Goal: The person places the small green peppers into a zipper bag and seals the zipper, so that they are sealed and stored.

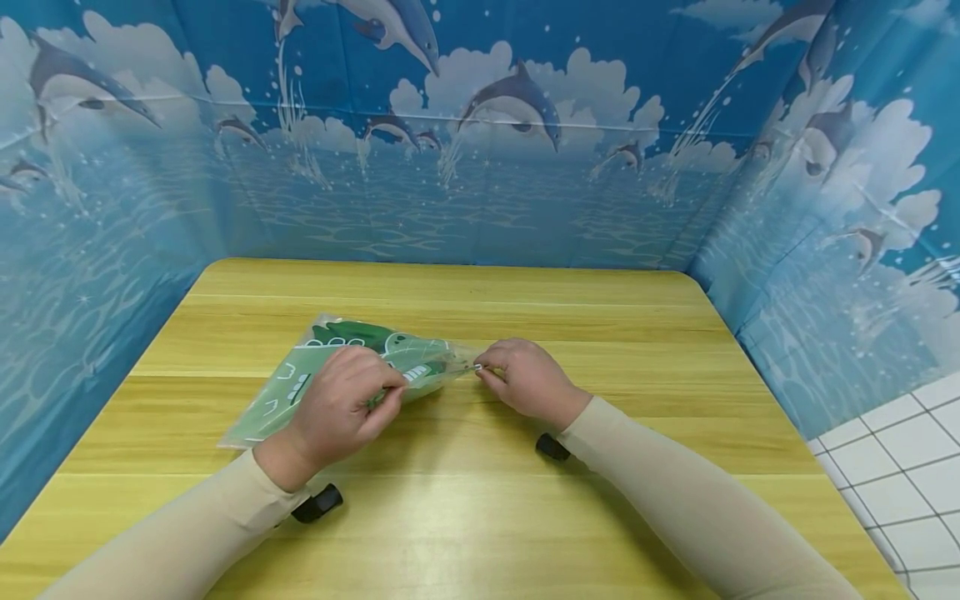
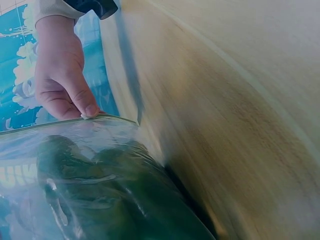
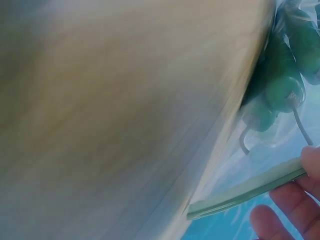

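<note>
A clear zip bag point(image 1: 273, 400) with a green cartoon print lies at the left of the table, its near right end lifted. My left hand point(image 1: 341, 408) pinches the bag's edge between thumb and curled fingers. At the bag's right end, my right hand point(image 1: 528, 379) pinches the corner by a small white piece. The left wrist view shows the right hand point(image 2: 62, 75) holding the straight top edge. Dark green long things point(image 3: 285, 85) with thin stems show through the plastic. In the right wrist view, fingertips point(image 3: 287, 200) hold the pale green seal strip point(image 3: 245, 192); which hand they belong to I cannot tell.
The wood-grain table point(image 1: 525, 517) has rounded far corners. A blue dolphin-print curtain point(image 1: 480, 200) stands along its back and sides. White floor tiles point(image 1: 907, 450) lie at the right. A black camera point(image 1: 318, 503) is strapped under each wrist.
</note>
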{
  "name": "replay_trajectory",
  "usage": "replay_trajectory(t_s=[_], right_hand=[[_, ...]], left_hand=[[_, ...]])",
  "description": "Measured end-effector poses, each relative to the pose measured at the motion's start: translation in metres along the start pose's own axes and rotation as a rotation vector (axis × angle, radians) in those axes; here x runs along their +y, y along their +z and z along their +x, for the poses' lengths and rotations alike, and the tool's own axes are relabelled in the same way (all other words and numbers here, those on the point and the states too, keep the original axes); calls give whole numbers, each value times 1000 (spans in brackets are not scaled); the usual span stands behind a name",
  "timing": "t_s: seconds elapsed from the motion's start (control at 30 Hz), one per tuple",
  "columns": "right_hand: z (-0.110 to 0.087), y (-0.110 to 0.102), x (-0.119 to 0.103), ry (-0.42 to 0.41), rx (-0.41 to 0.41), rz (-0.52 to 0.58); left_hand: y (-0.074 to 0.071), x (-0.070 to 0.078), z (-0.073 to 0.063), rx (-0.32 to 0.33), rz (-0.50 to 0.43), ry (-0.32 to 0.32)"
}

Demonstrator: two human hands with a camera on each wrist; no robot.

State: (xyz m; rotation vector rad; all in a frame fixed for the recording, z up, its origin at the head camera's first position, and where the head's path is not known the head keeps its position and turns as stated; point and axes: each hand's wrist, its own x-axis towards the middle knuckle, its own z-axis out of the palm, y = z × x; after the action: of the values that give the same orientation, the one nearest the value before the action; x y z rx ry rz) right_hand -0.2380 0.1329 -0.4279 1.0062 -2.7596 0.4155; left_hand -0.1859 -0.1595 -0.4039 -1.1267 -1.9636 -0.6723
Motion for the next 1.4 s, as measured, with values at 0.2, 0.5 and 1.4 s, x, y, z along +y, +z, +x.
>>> replay_trajectory(t_s=[0.2,0.5,1.4], right_hand=[[0,-1,0,7,-8,-9],[0,-3,0,23,-37,-27],[0,-3,5,61,-86,-43]], left_hand=[[-1,1,0,2,1,3],[-1,1,0,3,-3,5],[-5,3,2,10,-11,2]])
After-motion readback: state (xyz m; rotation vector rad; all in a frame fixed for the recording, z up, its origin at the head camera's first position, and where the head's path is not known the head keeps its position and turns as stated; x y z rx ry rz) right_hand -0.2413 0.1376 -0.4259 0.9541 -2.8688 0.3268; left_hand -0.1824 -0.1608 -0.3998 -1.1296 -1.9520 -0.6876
